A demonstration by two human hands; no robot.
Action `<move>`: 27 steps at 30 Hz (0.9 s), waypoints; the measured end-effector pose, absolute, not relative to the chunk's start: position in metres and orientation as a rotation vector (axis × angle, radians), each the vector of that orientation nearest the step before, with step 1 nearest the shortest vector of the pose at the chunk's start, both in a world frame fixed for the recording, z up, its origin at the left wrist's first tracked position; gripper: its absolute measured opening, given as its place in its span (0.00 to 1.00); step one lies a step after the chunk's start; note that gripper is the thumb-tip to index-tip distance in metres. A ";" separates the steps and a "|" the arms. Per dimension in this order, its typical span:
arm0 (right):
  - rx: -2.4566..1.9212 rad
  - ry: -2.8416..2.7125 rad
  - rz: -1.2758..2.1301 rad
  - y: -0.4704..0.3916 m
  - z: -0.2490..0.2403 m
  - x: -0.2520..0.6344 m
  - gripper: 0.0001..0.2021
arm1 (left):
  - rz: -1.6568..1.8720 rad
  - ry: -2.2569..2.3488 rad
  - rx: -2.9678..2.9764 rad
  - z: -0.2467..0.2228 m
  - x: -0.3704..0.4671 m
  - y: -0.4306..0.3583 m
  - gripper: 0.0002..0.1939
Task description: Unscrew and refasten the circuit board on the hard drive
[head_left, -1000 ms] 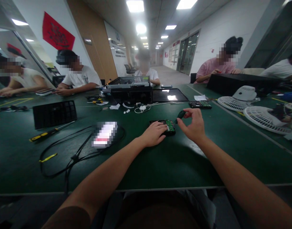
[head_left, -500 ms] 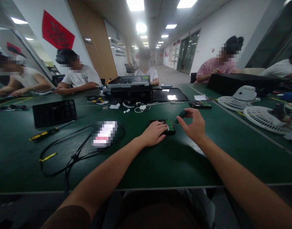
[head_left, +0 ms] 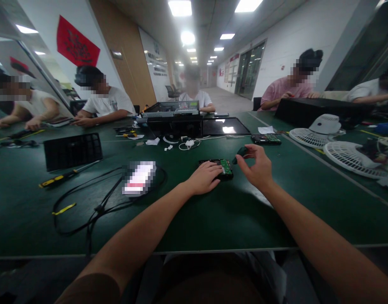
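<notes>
L hand (head_left: 204, 177) flat on 1 HDD (head_left: 226, 167); R hand (head_left: 258, 166) gripping 1 screwdrvr (head_left: 240, 153)

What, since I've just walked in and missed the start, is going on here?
The person's left hand rests on a black rectangular device with a green circuit board, on the dark green table. The right hand holds a tool with a dark green handle by the device's right side; whether its tip touches the board is too blurred to tell. A yellow-and-black screwdriver lies untouched at the left.
</notes>
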State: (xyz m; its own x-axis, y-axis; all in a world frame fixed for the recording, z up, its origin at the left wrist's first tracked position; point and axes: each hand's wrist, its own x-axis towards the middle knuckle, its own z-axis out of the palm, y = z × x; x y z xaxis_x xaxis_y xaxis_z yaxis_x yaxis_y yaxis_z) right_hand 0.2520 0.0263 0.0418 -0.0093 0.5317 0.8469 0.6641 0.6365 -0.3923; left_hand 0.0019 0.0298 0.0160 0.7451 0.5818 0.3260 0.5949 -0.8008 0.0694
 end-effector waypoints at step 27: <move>-0.965 -1.712 -0.213 0.027 0.041 0.254 0.21 | -0.514 -0.967 -2.886 0.016 0.001 0.029 0.24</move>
